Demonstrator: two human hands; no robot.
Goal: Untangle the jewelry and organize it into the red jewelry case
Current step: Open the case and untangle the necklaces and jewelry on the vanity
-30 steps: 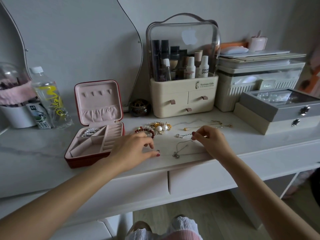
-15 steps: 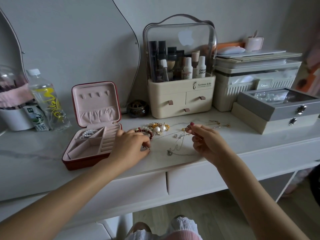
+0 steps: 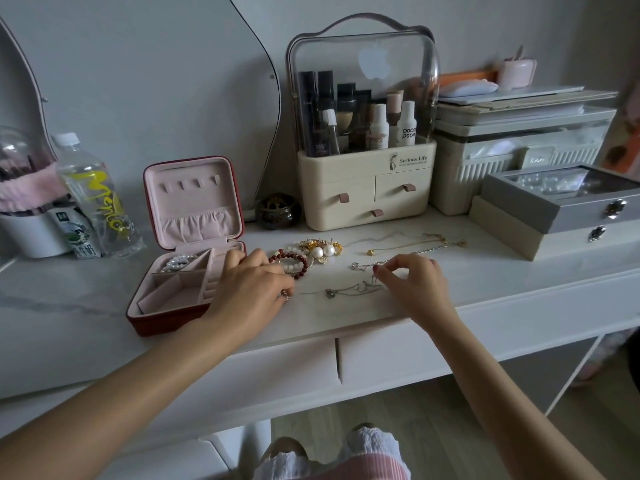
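The red jewelry case (image 3: 162, 320) lies open on the white table, its pink lid upright; a pearl bracelet (image 3: 178, 262) sits in its back left compartment. My left hand (image 3: 249, 282) rests beside the case and pinches one end of a thin silver necklace (image 3: 349, 289) against the table. My right hand (image 3: 412, 278) pinches the same chain at its other end, just above the tabletop. Behind my left hand lie a red bead bracelet (image 3: 294, 263) and a heap of gold and pearl earrings (image 3: 322, 249). A gold necklace (image 3: 412, 247) stretches out at the back right.
A cream cosmetics organiser (image 3: 363, 199) with a clear dome stands behind the jewelry. Grey and beige boxes (image 3: 561, 216) are stacked at the right. A water bottle (image 3: 97, 199) and a white pot (image 3: 31, 233) stand at the left. A dark round jar (image 3: 277, 211) sits beside the case.
My right hand came back down from its raised position toward the table with the chain. My left hand stayed by the case, holding the other end.
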